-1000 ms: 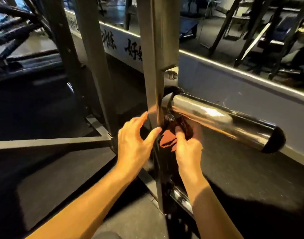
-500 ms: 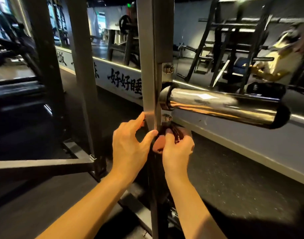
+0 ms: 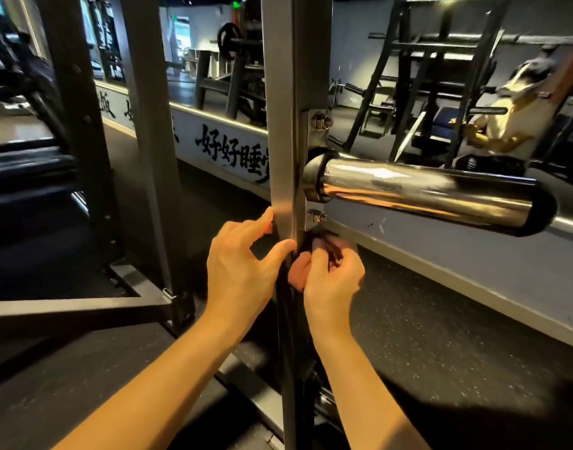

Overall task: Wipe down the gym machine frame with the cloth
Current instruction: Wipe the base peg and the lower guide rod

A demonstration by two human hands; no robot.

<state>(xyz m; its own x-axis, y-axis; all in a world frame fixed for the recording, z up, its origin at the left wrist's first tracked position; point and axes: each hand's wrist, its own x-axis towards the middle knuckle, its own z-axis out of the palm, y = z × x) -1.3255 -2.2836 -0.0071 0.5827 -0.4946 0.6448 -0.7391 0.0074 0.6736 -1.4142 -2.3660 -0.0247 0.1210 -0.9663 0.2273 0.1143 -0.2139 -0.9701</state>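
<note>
Hardly anything has shifted: both hands stay at the square, brushed-steel frame post (image 3: 280, 157). Right of it juts a smooth chrome cylinder (image 3: 424, 193); behind it, black characters (image 3: 228, 151) read 好好睡. The left hand (image 3: 243, 274) rests spread thumb and forefinger on the post; the right hand (image 3: 330, 282) pinches the crumpled reddish cloth (image 3: 298, 271) against its right side, below a hex bolt (image 3: 316, 217).

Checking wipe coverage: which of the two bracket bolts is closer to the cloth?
The lower bolt, under the chrome peg, just above the cloth the right hand holds; the upper bolt sits above the peg.
</note>
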